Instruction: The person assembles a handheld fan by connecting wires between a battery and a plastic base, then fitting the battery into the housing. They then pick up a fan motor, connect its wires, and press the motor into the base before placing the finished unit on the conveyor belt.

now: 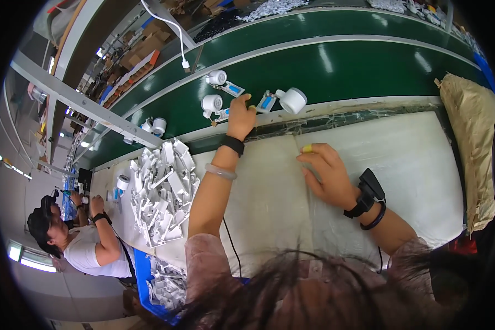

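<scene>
My left hand [242, 117] stretches over the near edge of the green conveyor belt [363, 66], fingers bent and slightly apart, with nothing visible in them. Around it lie white units with a round head and a flat arm bearing a blue part: one unit [212, 103] at its left, another [216, 78] just beyond, and a third [292, 101] at its right. Over the pale table cover [275, 187] hovers my right hand [330, 175], open and holding nothing, its thumb apart from the curved fingers. Yellow wraps show on fingers of both hands.
A heap of white plastic parts [165, 190] lies left of my left forearm, above a blue bin [144, 278] of similar parts. A grey metal post [88, 99] crosses at left; a white cable [173, 25] hangs. Brown paper [467, 148] stands at right. Co-workers [88, 242] work at left.
</scene>
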`<state>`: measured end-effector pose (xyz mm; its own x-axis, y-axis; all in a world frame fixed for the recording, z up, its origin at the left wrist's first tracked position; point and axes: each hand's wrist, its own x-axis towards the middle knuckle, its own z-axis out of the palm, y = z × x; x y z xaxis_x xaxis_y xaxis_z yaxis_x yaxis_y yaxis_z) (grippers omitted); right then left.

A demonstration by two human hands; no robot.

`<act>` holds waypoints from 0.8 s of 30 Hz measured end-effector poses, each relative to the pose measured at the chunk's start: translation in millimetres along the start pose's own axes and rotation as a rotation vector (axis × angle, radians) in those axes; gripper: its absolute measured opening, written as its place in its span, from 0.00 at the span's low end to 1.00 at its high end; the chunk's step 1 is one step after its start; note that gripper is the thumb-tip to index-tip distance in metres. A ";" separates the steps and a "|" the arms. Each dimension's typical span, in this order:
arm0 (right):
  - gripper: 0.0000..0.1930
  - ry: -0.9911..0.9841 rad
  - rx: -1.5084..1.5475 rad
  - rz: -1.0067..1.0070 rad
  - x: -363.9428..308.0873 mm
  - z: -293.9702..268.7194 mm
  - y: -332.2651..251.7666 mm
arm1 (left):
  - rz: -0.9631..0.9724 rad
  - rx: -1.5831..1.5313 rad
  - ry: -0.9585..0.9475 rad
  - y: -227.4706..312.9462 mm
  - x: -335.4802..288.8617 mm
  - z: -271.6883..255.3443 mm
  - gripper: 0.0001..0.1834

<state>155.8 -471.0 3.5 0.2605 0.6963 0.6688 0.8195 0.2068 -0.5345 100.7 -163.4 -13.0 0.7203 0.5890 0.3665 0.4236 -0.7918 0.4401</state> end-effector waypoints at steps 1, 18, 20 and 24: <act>0.17 0.001 0.002 0.002 -0.9 1.1 0.6 | 0.000 0.002 -0.003 -20.6 0.5 1.3 0.23; 0.10 -0.106 0.078 0.031 -6.1 7.5 8.8 | 0.102 0.713 0.012 -27.3 -4.4 -52.7 0.12; 0.12 -0.119 0.051 0.054 -7.7 5.6 10.5 | 0.124 0.542 0.135 -1.8 -18.7 -59.1 0.15; 0.20 -0.084 0.010 0.062 -5.6 5.4 9.1 | 0.119 0.138 0.171 61.2 -61.1 -84.2 0.11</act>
<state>159.0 -469.3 -7.9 0.2660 0.7633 0.5887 0.7980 0.1682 -0.5787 36.4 -234.2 60.6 0.6712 0.4997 0.5475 0.4209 -0.8649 0.2734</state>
